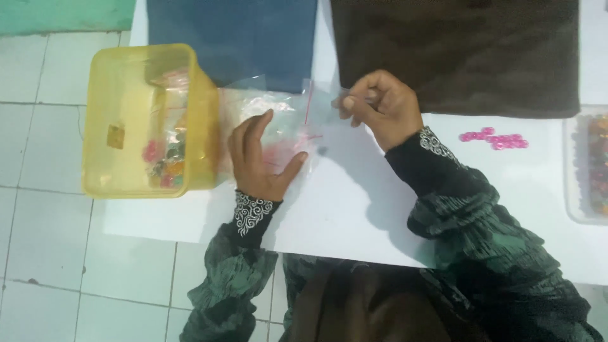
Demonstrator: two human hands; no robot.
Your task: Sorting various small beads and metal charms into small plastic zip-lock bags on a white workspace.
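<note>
— What takes up the most room?

— The white bench [354, 209] itself, with two cloths laid along its far edge: a dark brown cloth [456, 54] on the right and a blue cloth [234, 38] on the left, side by side with a strip of bench between them.

— And the containers?

— The biggest is a yellow plastic tub [120, 76] at the bench's left edge, partly overhanging the tiled floor [44, 240]. Inside it lie small clear bags holding mixed coloured beads, pink, green and orange among them. At the far right edge a clear tray [573, 171] is cut off by the frame; it holds a blurred mass of multicoloured beads.

— Where are the hands?

— The left hand [259, 158] lies flat, fingers spread, pressing on a heap of clear zip bags [278, 117] just beside the tub; something pink shows through the plastic under the palm. The right hand [380, 104] is closed in a pinch on the top edge of one clear zip bag [320, 101], the one with the red seal line, lifting that edge near the blue cloth's corner. The hands are apart, with this bag stretching between them.

— Anything smaller?

— A short row of pink beads [495, 138] rests on the bare bench right of the right hand, between it and the tray.
</note>
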